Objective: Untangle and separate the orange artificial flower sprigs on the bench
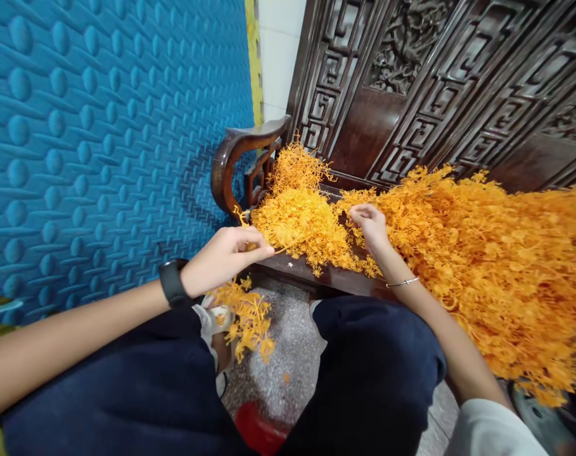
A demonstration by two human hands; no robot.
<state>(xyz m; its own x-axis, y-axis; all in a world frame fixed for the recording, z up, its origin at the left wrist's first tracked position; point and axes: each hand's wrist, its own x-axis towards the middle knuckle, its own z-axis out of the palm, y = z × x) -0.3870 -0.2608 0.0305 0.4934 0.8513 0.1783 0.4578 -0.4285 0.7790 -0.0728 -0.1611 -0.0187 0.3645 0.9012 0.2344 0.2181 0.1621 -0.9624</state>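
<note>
On my feed, the dark trousers (377, 364) fill the bottom of the frame, knees apart, with a red object (259, 427) between them at the lower edge. An orange sprig (249, 320) hangs left of centre over the speckled floor (292, 345); I take it that the gap between the knees gives it room to dangle free. Above it, the left hand (228, 256) pinches the sprig between thumb and fingers, a thin stem poking past the fingertips. Just beyond, at the centre, a loose orange heap (300, 225) rests on the wooden seat (330, 278), well within reach. The right hand (371, 227), right of centre, has its fingertips drawn together beside the heap, but they are too small for me to tell whether they grip a strand. A larger orange pile (482, 253) covers the right side, probably kept there as bulk stock. The curved armrest (224, 161) bounds the heap on its left; behind rises the carved backrest (371, 126), and a blue mat (102, 126) fills the upper left.
</note>
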